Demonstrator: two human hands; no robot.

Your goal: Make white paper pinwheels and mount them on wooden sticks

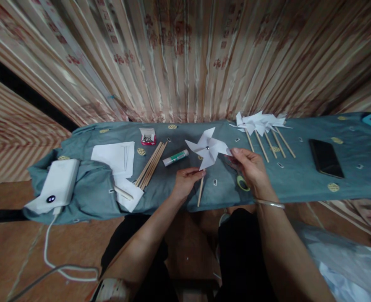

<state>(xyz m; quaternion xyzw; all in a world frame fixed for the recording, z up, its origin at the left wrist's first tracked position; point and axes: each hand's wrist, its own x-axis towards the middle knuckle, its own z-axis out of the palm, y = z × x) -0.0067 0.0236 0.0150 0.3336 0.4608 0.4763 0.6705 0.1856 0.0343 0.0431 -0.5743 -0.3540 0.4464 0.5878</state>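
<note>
A white paper pinwheel [211,144] with a shiny pin at its centre is held upright over the cloth on a thin wooden stick [200,193]. My left hand [187,182] is closed on the stick just below the paper blades. With thumb and fingers, my right hand [250,165] pinches the tip of the pinwheel's right blade. Scissors [242,183] with a green handle lie partly hidden beneath my right hand. Left of the pinwheel rests a glue stick [176,157], and beside that a bundle of wooden sticks [150,165].
Several finished pinwheels [261,123] lie at the back right, near a black phone [326,158]. A small red box of pins [148,137], paper sheets [118,157] and a white power bank [58,184] with a cable occupy the left. A curtain [185,63] hangs behind.
</note>
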